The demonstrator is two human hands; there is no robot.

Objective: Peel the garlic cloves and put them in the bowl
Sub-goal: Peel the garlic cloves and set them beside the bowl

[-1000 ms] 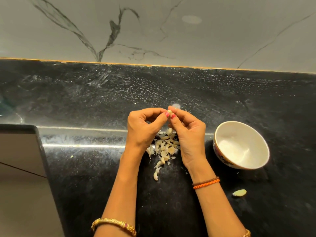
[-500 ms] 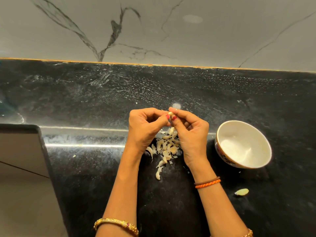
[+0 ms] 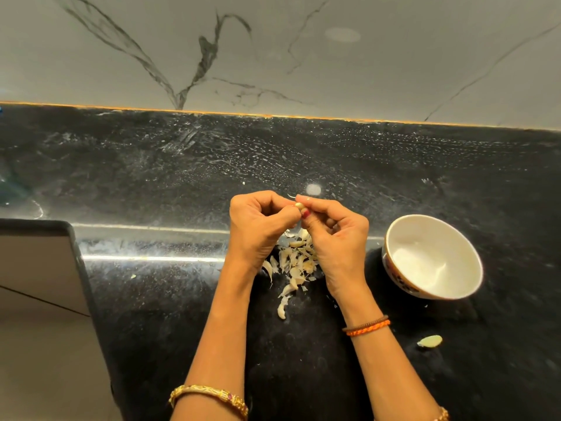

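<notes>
A: Where is the garlic clove (image 3: 299,205) relative to the grip?

B: Between the two hands, raised above the black counter (image 3: 182,177). The left hand (image 3: 258,226) and the right hand (image 3: 337,235) meet at their fingertips, and the clove shows just at that meeting point, pinched from both sides.

A: Pose of the hands?

B: Both have fingers curled inward, thumbs toward each other, wrists low and forearms running back toward the near edge. A red-painted nail sits just under the clove. The hands hang over a pile of peels (image 3: 296,262) lying on the counter.

A: Counts?

B: One clove in the grip. One bowl (image 3: 432,256), white inside, to the right of the right hand, apart from it; I cannot make out any cloves in it. One loose pale piece (image 3: 429,341) on the counter nearer than the bowl; peeled clove or skin, I cannot tell. The peels are too many and too tangled to count. One gold bangle (image 3: 209,398) on the left forearm, an orange thread band (image 3: 367,326) on the right wrist.
</notes>
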